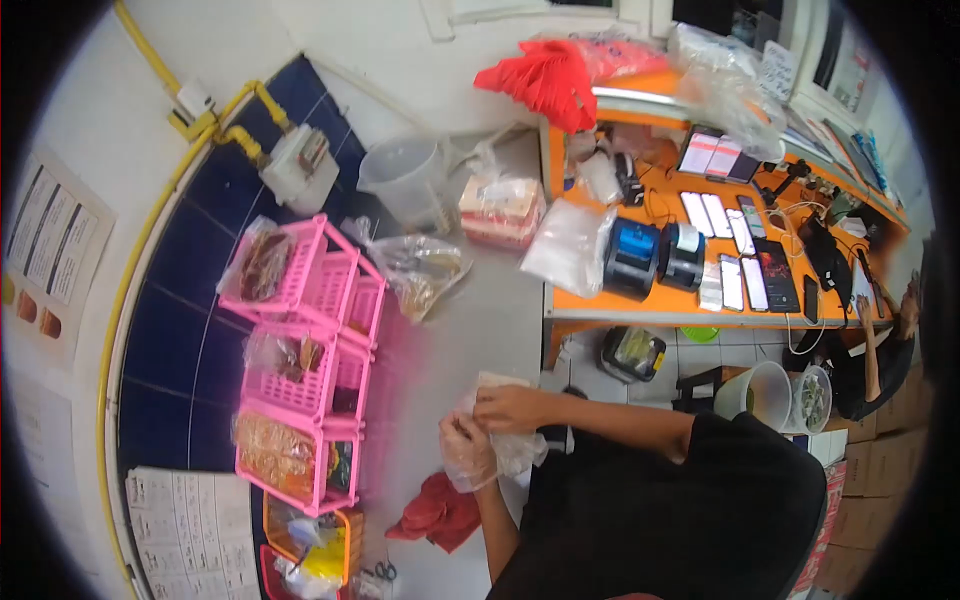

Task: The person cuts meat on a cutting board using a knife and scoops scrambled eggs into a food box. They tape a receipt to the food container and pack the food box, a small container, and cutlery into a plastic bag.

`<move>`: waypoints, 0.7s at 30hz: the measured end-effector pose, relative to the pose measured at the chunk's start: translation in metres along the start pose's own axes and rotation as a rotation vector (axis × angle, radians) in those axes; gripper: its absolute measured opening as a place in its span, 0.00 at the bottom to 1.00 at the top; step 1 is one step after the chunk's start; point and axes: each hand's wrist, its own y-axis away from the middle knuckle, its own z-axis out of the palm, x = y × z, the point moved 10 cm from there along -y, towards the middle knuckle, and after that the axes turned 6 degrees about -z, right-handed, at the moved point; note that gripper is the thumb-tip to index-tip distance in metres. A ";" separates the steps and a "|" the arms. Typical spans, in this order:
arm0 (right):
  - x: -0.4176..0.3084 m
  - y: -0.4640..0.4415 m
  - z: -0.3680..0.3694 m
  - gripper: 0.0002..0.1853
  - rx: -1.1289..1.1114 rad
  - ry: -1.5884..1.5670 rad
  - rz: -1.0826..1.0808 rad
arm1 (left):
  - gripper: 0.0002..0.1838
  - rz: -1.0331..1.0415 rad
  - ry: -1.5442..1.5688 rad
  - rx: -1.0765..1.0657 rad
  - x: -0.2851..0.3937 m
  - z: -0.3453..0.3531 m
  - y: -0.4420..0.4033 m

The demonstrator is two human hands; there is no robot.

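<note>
My left hand (468,452), covered by a clear plastic glove, is closed, its fingers bent against the other hand; what they hold, if anything, is hidden. My right hand (512,408) is closed on thin clear plastic (518,452), which hangs beside both hands. The two hands touch above the grey table (410,375). Behind them lies a pale flat item (500,380), partly covered. A crumpled red cloth (437,513) rests on the table near my left forearm.
Pink stacked baskets (343,385) hold bagged food along the wall. Scissors (380,571) lie near an orange basket (355,545). A clear jug (405,180) and bags stand farther along. An orange desk (660,200) carries phones and printers. Another person's arm (872,350) shows at the right.
</note>
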 end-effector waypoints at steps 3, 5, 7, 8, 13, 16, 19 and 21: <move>0.019 0.010 -0.023 0.08 0.088 -0.214 0.268 | 0.13 -0.173 0.481 -0.047 -0.017 -0.002 0.001; 0.042 0.027 -0.040 0.08 0.248 -0.296 0.336 | 0.15 -0.161 0.419 -0.001 -0.019 -0.017 0.007; 0.074 0.051 -0.071 0.08 0.417 -0.355 0.409 | 0.18 -0.134 0.370 0.033 -0.006 -0.033 0.016; 0.098 0.066 -0.084 0.08 0.464 -0.374 0.534 | 0.21 0.122 0.145 -0.003 0.030 -0.041 0.024; 0.177 0.090 -0.138 0.08 0.584 -0.383 0.703 | 0.29 0.442 -0.132 -0.045 0.087 -0.003 0.037; 0.211 0.053 -0.154 0.09 0.504 -0.262 0.676 | 0.27 0.360 -0.254 0.060 0.084 0.021 0.033; 0.247 -0.031 -0.168 0.12 0.527 -0.171 0.497 | 0.23 -0.058 0.140 0.207 0.048 0.020 0.030; 0.276 -0.102 -0.172 0.18 0.593 -0.101 0.344 | 0.20 -0.305 -0.059 0.159 0.013 0.038 0.041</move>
